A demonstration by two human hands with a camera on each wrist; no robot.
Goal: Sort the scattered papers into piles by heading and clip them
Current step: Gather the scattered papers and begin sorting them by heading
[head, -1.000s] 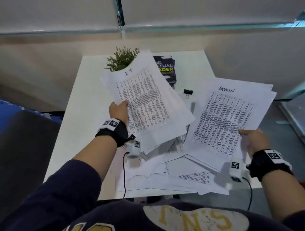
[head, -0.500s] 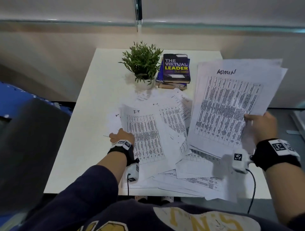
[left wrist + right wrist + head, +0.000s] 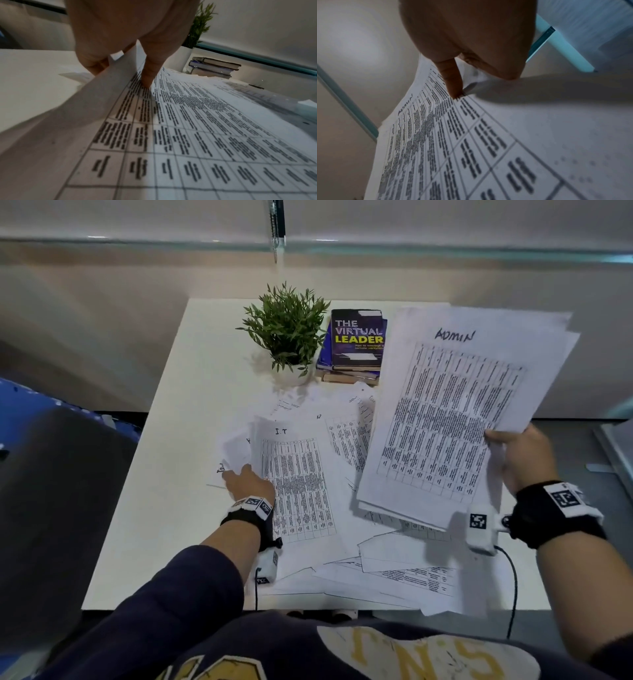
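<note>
Printed table sheets lie scattered over the white table. A sheet headed I.T lies on top of the spread at the left. My left hand pinches its left edge; in the left wrist view the thumb presses on the print and that edge curls up over the fingers. My right hand holds a stack headed ADMIN in the air above the table's right side. The thumb lies on its top sheet and the fingers are behind the stack.
A small potted plant and a stack of books stand at the table's far edge. Loose sheets overlap toward the near edge. A dark chair stands at the left. The table's left strip is bare.
My left hand has brought the I.T papers down from the air onto the spread and now lifts their left edge. The right hand has raised the ADMIN stack higher.
</note>
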